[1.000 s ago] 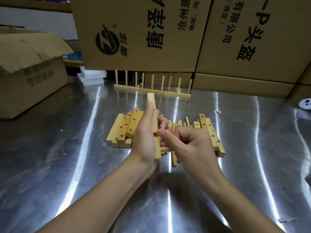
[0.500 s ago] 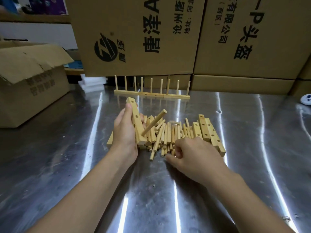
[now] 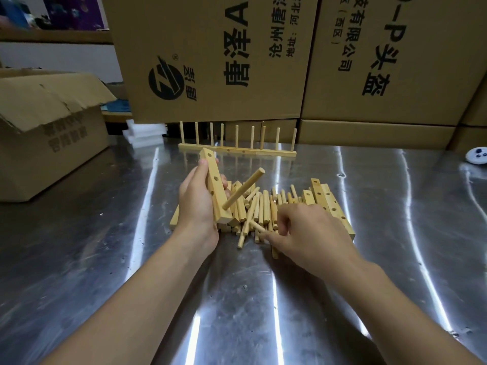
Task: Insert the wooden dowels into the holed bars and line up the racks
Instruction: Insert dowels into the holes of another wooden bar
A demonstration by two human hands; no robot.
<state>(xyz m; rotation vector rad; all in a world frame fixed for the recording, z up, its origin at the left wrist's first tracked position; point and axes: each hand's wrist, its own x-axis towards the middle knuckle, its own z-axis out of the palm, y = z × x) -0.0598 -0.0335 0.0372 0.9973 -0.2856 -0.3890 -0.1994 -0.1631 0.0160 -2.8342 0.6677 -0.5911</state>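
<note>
My left hand [image 3: 196,200] grips a holed wooden bar [image 3: 214,185], held tilted above the table, with one dowel [image 3: 243,188] stuck in its lowest hole and pointing up to the right. My right hand [image 3: 303,233] pinches a loose dowel [image 3: 257,226] at the near edge of the pile of dowels [image 3: 263,209]. More holed bars [image 3: 330,204] lie to the right of the pile, and others lie partly hidden behind my left hand. Finished racks [image 3: 237,150] with upright dowels stand in a row at the back.
The metal table [image 3: 105,246] is backed by large printed cardboard boxes [image 3: 210,56]. An open cardboard box [image 3: 47,127] sits at the left, white foam pieces [image 3: 145,133] beside it. A small white device [image 3: 478,155] lies at the far right edge.
One second ago both hands worked a dowel into the bar. My right hand then let go, dropped to the pile and now pinches a new dowel. The left hand still holds the bar.
</note>
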